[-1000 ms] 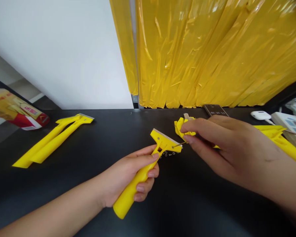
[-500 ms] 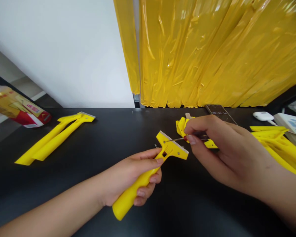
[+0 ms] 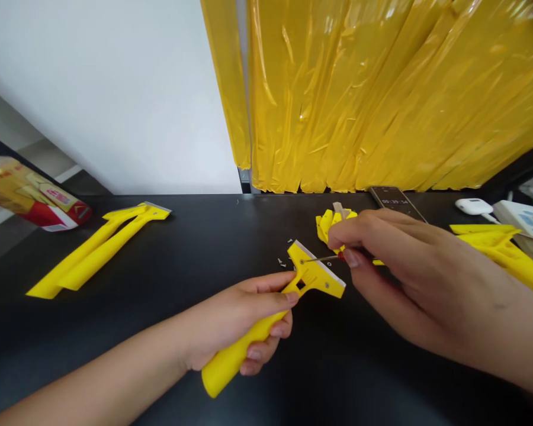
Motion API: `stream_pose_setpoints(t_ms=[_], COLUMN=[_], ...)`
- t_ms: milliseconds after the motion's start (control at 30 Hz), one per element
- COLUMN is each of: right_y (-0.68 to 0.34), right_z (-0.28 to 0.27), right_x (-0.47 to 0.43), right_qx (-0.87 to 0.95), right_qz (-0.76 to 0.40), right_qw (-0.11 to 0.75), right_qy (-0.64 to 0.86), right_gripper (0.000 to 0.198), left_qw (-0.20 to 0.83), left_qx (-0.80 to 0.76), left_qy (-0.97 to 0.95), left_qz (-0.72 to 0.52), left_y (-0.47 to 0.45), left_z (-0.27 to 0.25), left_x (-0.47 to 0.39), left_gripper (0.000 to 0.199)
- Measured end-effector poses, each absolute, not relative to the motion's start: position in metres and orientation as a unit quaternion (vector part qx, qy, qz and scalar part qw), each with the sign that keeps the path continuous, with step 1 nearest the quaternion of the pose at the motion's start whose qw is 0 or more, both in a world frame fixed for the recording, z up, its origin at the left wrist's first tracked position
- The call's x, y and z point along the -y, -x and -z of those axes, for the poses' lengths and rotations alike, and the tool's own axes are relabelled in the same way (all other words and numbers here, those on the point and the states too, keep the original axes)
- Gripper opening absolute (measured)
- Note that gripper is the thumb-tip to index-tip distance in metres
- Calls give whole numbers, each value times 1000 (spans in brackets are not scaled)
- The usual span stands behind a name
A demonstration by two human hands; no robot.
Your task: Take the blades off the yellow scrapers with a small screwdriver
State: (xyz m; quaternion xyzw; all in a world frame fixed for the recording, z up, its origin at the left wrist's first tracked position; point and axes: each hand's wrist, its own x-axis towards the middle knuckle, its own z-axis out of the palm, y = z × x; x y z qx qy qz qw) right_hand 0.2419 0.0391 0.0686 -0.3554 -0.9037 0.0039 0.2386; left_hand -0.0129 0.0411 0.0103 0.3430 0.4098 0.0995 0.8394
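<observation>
My left hand (image 3: 253, 319) is wrapped round the handle of a yellow scraper (image 3: 235, 361), its head with a metal blade edge pointing up and to the right. Two screws show on that head. Between thumb and fingers my right hand (image 3: 408, 284) pinches a thin screwdriver (image 3: 324, 258) with a red collar; most of its handle is hidden by the hand. The screwdriver's tip meets the left screw (image 3: 302, 261) of the head. Several small loose screws (image 3: 281, 262) lie on the black table just behind the scraper.
Two yellow scrapers (image 3: 111, 248) lie at the left, near a red and gold package (image 3: 39, 195). Behind my right hand are small yellow parts (image 3: 326, 225), a phone (image 3: 395, 200) showing a timer, and a white earbud case (image 3: 473, 206). More yellow handles (image 3: 493, 242) lie right, beside a power strip (image 3: 522, 219).
The scraper's head has shifted slightly right and down, uncovering more of the loose screws. My right hand has moved a little with it, the screwdriver tip staying at the left screw.
</observation>
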Motion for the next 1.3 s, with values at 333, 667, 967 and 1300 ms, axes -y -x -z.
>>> stream_pose_setpoints(t_ms=[333,667,967,1300], right_y=[-240,-240,-237,-235], right_z=[-63,-67,-66,-59], right_x=[-43,-42,-45,-42], right_qx=[875,891,872,870], right_qz=[23,3,-98,-16], right_qw=[234,238,238,295], right_qy=[422,387,417,395], right_gripper=[13,14,15,27], left_qw=[842,845,853,854], left_qx=[-408,-407,-416,-394], left_qy=[-345,-334,-306,-331], left_qz=[-76,-88,-74,-84], left_y=[13,15,17,16], left_z=[-8,-8,-10,-9], left_x=[-41,-44,-49,-45], left_gripper=[30,28,39,25])
